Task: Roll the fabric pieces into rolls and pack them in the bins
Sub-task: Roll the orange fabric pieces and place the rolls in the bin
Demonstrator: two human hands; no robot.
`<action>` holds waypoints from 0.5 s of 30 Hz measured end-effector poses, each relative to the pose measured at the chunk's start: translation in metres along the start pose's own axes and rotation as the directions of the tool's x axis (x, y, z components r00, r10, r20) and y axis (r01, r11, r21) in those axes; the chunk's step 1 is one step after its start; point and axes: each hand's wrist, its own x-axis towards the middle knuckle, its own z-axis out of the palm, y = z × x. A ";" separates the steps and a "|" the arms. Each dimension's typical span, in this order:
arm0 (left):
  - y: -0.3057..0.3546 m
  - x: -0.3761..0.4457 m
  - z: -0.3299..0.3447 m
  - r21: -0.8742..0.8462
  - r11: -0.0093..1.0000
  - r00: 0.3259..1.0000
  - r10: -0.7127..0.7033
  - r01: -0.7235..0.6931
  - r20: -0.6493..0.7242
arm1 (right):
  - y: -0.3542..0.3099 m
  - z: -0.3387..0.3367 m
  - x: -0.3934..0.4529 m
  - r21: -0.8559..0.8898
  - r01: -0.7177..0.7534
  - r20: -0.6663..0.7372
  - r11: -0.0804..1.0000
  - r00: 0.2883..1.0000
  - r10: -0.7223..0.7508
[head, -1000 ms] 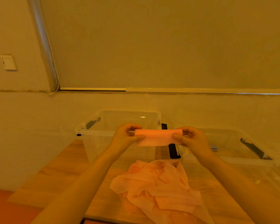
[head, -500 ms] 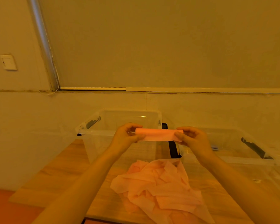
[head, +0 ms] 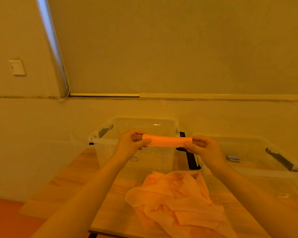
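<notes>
Fabric roll (head: pixel 168 141), a thin orange tube, hangs level above the bins, pinched at its ends by the left hand (head: pixel 131 145) and right hand (head: pixel 202 149). Crumpled gauzy fabric pieces (head: pixel 175 196) lie on the wooden table (head: pixel 72 182) before two clear plastic bins (head: pixel 136 133).

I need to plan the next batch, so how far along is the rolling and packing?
Early on. Done: one small roll seemingly lies in the right bin; the left bin looks empty. In hand: the left hand and right hand grip an orange roll by its ends. Left: the pile of fabric pieces on the table.
</notes>
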 end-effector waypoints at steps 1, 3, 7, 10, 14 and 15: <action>0.001 0.002 -0.002 0.006 1.000 1.000 -0.003 0.003 -0.008 | 0.000 0.003 0.003 -0.022 0.006 -0.008 1.000 1.000 -0.006; 0.001 0.009 -0.009 0.020 1.000 1.000 -0.004 0.005 -0.024 | -0.002 0.012 0.010 -0.034 0.017 -0.019 0.999 1.000 -0.018; 0.000 0.029 -0.024 0.002 1.000 0.999 -0.008 0.008 -0.044 | -0.005 0.031 0.028 0.014 -0.013 -0.040 1.000 0.999 0.014; -0.006 0.048 -0.036 0.004 1.000 0.999 -0.014 0.014 -0.040 | -0.009 0.047 0.047 -0.009 -0.059 -0.065 0.998 0.996 0.058; -0.015 0.081 -0.050 0.044 0.997 0.996 -0.061 0.064 -0.063 | -0.014 0.072 0.081 -0.062 -0.134 -0.116 0.989 0.985 0.126; -0.016 0.090 -0.052 0.055 0.995 0.994 -0.079 0.083 -0.077 | -0.016 0.079 0.090 -0.075 -0.155 -0.118 0.985 0.982 0.145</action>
